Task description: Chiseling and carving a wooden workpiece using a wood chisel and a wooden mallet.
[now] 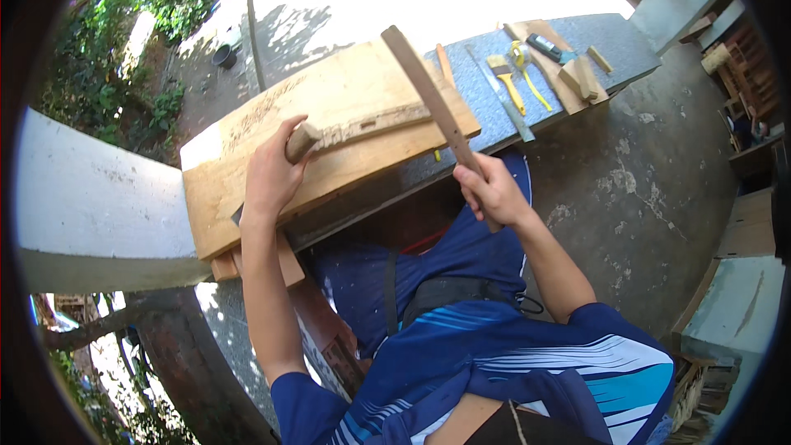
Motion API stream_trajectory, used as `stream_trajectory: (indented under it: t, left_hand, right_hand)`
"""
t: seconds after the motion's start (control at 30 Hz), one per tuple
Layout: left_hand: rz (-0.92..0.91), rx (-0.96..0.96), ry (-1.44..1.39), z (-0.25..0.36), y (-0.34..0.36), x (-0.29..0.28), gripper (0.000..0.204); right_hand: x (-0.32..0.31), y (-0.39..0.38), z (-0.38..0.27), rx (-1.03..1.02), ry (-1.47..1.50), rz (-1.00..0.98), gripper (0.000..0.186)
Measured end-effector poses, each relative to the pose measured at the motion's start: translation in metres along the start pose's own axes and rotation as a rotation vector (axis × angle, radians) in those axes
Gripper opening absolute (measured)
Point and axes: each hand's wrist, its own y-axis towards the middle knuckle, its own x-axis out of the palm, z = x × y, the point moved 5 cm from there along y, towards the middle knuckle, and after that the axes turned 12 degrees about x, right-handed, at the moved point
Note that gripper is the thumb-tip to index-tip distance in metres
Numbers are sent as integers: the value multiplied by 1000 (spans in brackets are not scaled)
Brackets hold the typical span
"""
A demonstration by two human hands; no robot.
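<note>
My left hand [276,166] is closed around a thick, round wooden handle [303,142], its blunt end showing above the fingers. A dark metal corner [237,215] peeks out beside the wrist; whether it belongs to the handle is hidden. Beyond that hand, a narrow wood strip [387,119] with a small slot lies on a broad wooden board [329,82]. My right hand [494,189] grips the lower end of a long, flat brown wooden bar [428,91]. The bar is raised at a slant, its far end pointing up and left over the board.
On the blue-grey speckled bench [601,33] to the right lie a paintbrush [507,82], a metal ruler [503,95], a yellow tape measure [519,53], a dark cylindrical tool [544,48] and wood blocks [579,78]. A white wall [99,194] stands left; shelves [746,82] line the right.
</note>
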Motion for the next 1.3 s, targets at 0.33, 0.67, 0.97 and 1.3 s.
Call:
stream_trajectory:
  t: [0.33, 0.67, 0.97, 1.3]
  left_hand:
    - [-136, 75, 25, -3, 8, 1, 54]
    - [-247, 64, 94, -1, 2, -3, 46]
    - [-326, 40, -79, -9, -6, -12, 41]
    - [-16, -292, -411, -15, -21, -72, 35]
  right_hand:
    - [2, -15, -5, 45, -45, -4, 41]
    - [10, -20, -11, 58, -180, 11, 45]
    - [11, -13, -21, 0, -245, 65, 39]
    - [30, 36, -81, -135, -535, 123, 45]
